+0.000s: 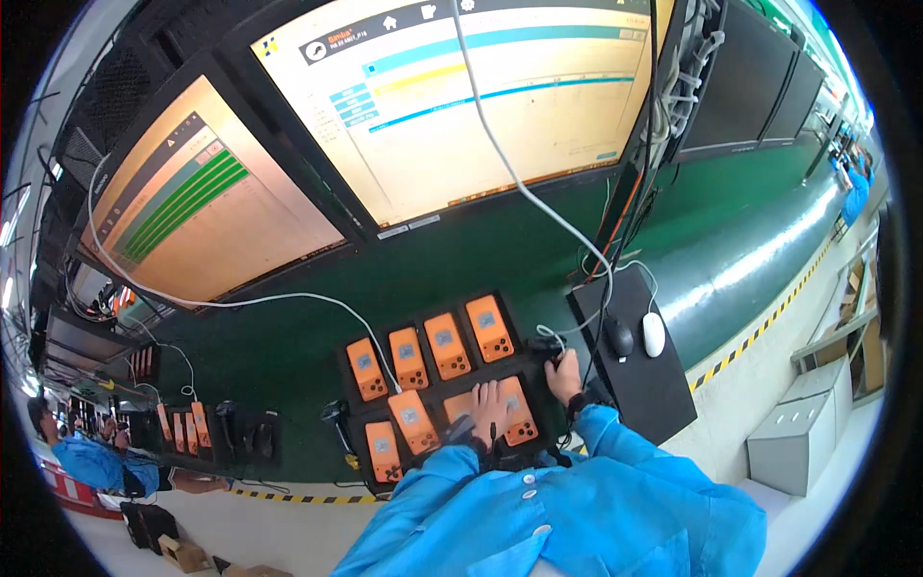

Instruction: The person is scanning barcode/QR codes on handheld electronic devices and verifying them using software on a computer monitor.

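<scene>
My left hand lies over the front row of a black tray, fingers stretched out on an orange phone that it partly covers. Right of it sits another orange phone, back up with a pale label. Beyond the tray's right edge, my right hand is closed around a small black handheld device with a curly grey cable; its exact kind is hard to make out. A white cable runs to the top of a tilted orange phone left of my left hand. Several more orange phones fill the tray.
Two lit monitors stand behind the green bench. A black mouse and a white mouse rest on a black board at right. A black corded device stands left of the tray. People in blue sit farther off.
</scene>
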Tool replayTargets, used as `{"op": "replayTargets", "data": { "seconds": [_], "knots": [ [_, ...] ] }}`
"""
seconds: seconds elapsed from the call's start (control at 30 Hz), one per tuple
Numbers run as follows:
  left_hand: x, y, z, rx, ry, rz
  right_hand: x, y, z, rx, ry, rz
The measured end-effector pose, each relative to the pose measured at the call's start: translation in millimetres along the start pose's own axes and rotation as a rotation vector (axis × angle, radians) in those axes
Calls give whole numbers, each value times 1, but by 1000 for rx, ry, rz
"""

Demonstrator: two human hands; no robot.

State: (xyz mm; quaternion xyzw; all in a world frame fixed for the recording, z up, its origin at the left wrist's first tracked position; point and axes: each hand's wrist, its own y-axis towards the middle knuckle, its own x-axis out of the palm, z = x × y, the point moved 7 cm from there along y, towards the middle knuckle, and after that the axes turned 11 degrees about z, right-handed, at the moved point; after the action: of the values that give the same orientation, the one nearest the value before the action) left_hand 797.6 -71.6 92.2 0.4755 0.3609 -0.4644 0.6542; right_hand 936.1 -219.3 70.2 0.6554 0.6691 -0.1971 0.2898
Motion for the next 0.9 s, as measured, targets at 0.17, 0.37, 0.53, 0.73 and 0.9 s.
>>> {"op": "replayTargets", "data": {
  "seconds": [0.17, 0.37, 0.53, 0.73, 0.9],
  "knots": [
    [4, 9, -9, -98, 65, 117, 1, -4, 10, 151, 38, -133],
    [-8, 24, -12, -123, 39, 99, -13, 5, -14, 73, -193, -22],
    [-21, 31, -9, -144, -102, 123, -18, 5, -48, -394, -259, 190],
    [-18, 13, -12, -539, -874, -158, -18, -7, -109, -270, 210, -463],
    [-19, 12, -15, -598, -1013, -128, -2, -17, -124, -30, 417, -784]
  ]
}}
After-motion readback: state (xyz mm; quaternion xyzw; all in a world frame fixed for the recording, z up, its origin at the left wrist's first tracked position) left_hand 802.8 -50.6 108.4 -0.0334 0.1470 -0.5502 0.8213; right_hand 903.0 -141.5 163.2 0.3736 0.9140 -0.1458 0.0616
